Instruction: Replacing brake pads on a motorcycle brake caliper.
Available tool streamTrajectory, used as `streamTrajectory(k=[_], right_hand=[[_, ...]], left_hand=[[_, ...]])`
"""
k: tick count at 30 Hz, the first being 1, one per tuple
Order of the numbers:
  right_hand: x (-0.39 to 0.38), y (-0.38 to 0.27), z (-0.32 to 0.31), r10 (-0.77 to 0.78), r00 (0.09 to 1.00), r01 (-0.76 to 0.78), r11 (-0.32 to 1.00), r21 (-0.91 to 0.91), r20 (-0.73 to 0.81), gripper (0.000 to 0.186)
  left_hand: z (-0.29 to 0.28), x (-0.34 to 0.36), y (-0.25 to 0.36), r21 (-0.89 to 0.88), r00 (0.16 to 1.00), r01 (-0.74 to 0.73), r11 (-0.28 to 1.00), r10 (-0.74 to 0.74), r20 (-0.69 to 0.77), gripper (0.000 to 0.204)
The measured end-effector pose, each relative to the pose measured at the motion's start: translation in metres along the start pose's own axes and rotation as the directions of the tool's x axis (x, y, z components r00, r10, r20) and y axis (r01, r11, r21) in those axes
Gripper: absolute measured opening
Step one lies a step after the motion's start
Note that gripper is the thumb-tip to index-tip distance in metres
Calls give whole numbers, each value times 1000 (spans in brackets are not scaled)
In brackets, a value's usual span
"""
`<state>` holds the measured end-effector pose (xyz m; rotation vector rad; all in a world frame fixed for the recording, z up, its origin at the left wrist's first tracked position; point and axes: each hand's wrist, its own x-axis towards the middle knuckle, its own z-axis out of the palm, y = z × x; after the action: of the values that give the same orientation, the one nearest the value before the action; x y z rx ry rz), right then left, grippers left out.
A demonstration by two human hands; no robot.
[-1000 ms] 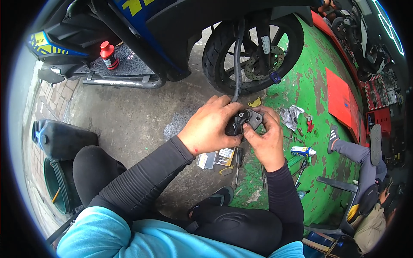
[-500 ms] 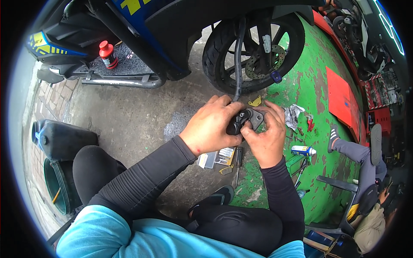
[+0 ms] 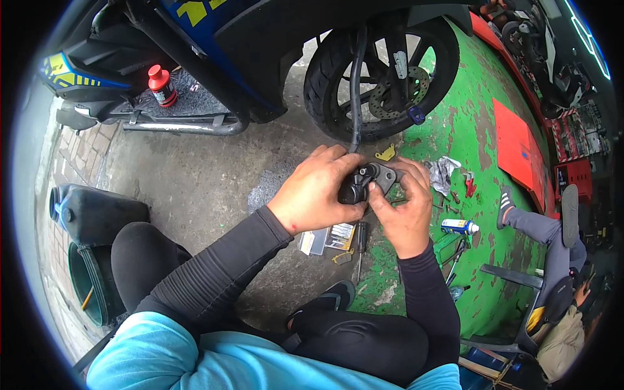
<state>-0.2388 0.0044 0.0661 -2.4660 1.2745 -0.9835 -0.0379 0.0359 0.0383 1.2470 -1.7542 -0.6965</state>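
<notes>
Fingers [image 3: 333, 153], left hand [image 3: 311, 186]: curled round black brake caliper [image 3: 355, 186]; right hand [image 3: 405, 218]: pinching its bracketed end. Caliper location: between both hands, near wheel [image 3: 320, 84]. Floor [image 3: 195, 175]: yellow brake pad [image 3: 386, 153].

Hands: two, a left hand [image 3: 316, 185] and a right hand [image 3: 404, 208]
Black metal part [image 3: 356, 187]: one
Rubber hose [image 3: 356, 91]: one
Near front wheel [image 3: 324, 91]: one
Perforated disc [image 3: 383, 103]: one
Yellow plates: two, an upper plate [image 3: 385, 153] and a lower plate [image 3: 342, 257]
Screwdriver [image 3: 361, 237]: one
Spray can [image 3: 458, 226]: one
Crumpled cloth [image 3: 444, 174]: one
Red bottle [image 3: 162, 91]: one
Dark jerrycan [image 3: 107, 214]: one
Green tub [image 3: 80, 279]: one
Grey-trousered co-worker [image 3: 530, 222]: one
Small metal bits [image 3: 453, 209]: at least two, too blurred for a sure count
</notes>
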Motion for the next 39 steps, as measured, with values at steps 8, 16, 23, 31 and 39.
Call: streamTrajectory(k=[8, 16, 23, 31, 39], right_hand=[[-6, -2, 0, 236, 966, -255, 942, 219, 109, 24], [-5, -5, -1, 71, 995, -70, 997, 24, -63, 21], [-11, 24, -28, 196, 980, -194, 935, 297, 25, 24], [-131, 125, 34, 489, 844, -488, 871, -63, 221, 33], [-231, 116, 74, 460, 685, -402, 885, -233, 565, 34]], left_hand=[[-2, 1, 4, -21, 1000, -14, 1000, 14, 22, 63], [3, 0, 4, -68, 999, -27, 997, 29, 26, 64], [-12, -6, -8, -629, 942, 326, 706, -187, 278, 62], [4, -9, 10, -865, 956, 288, 411, -181, 232, 83], [12, -12, -6, -980, 970, 198, 1, -141, 196, 84]])
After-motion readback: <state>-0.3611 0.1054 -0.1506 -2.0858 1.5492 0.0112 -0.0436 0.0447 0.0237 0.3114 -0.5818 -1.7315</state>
